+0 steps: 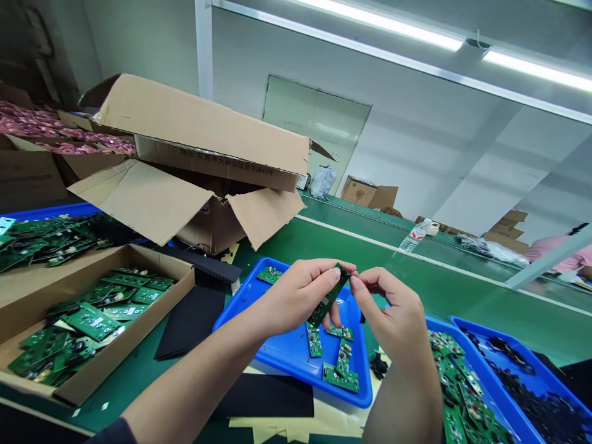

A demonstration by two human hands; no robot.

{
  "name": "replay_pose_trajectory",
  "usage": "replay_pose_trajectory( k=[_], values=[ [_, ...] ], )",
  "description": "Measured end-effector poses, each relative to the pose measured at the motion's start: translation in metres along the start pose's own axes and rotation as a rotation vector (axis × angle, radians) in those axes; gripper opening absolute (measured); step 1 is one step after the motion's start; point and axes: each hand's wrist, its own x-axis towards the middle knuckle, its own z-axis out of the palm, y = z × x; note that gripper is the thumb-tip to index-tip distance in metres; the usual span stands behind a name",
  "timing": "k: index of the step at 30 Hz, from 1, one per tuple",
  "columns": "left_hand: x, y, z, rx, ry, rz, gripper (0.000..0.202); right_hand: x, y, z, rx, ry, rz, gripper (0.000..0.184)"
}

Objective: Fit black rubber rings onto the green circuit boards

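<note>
Over a blue tray (287, 364), my left hand (303, 290) holds a green circuit board (327, 302), tilted, with the thumb and fingers closed on it. My right hand (388, 302) pinches at the upper end of that board; whatever small piece sits between its fingertips is too small to name. Several green circuit boards (342, 370) lie in the tray below the hands. A small heap of black parts (378, 365) rests just right of the tray, partly behind my right wrist.
At left, a cardboard box (124, 327) holds many circuit boards, with a large open carton (198, 142) behind. To the right stand a blue tray of boards (462, 382) and another of black parts (541, 394). A plastic bottle (414, 237) lies on the green bench. A person (555, 253) sits far right.
</note>
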Motion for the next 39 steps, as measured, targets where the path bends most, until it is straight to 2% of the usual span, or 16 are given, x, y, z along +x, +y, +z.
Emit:
replay_pose_trajectory(
  k=[5, 10, 12, 14, 16, 17, 18, 20, 22, 27, 32, 39],
  values=[
    [-0.002, -0.002, -0.002, 0.093, -0.053, 0.044, 0.036, 0.004, 0.003, -0.004, -0.119, 0.088, -0.139, 0.017],
    [-0.003, -0.003, -0.001, 0.198, -0.033, 0.089, 0.035, 0.002, 0.005, -0.001, -0.096, 0.127, -0.157, 0.008],
    [-0.003, -0.004, -0.002, 0.212, 0.010, 0.127, 0.036, 0.000, 0.005, 0.001, -0.058, 0.126, -0.122, 0.018],
    [-0.004, -0.004, -0.002, 0.211, 0.051, 0.168, 0.037, -0.002, 0.004, 0.003, -0.025, 0.151, -0.067, 0.043],
    [-0.005, -0.003, -0.003, 0.202, 0.098, 0.208, 0.037, -0.003, 0.002, 0.002, 0.004, 0.221, -0.014, 0.063],
    [-0.006, -0.002, -0.004, 0.200, 0.121, 0.228, 0.038, -0.004, 0.001, 0.001, 0.015, 0.274, 0.006, 0.064],
    [-0.007, -0.001, -0.004, 0.206, 0.138, 0.250, 0.039, -0.005, -0.001, 0.000, 0.021, 0.334, 0.021, 0.058],
    [-0.008, 0.002, -0.006, 0.242, 0.145, 0.300, 0.038, -0.007, -0.008, -0.001, 0.029, 0.440, 0.046, 0.031],
    [-0.009, 0.004, -0.008, 0.309, 0.118, 0.352, 0.034, -0.010, -0.016, -0.001, 0.050, 0.459, 0.072, 0.010],
    [-0.009, 0.006, -0.012, 0.406, 0.035, 0.421, 0.031, -0.013, -0.028, 0.005, 0.173, 0.252, 0.109, 0.009],
    [-0.011, 0.003, -0.012, 0.402, -0.023, 0.405, 0.038, -0.010, -0.024, 0.006, 0.177, 0.231, 0.119, 0.010],
    [-0.007, 0.000, -0.011, 0.410, 0.058, 0.403, 0.033, -0.008, -0.019, 0.005, 0.088, 0.250, 0.022, 0.014]
  ],
)
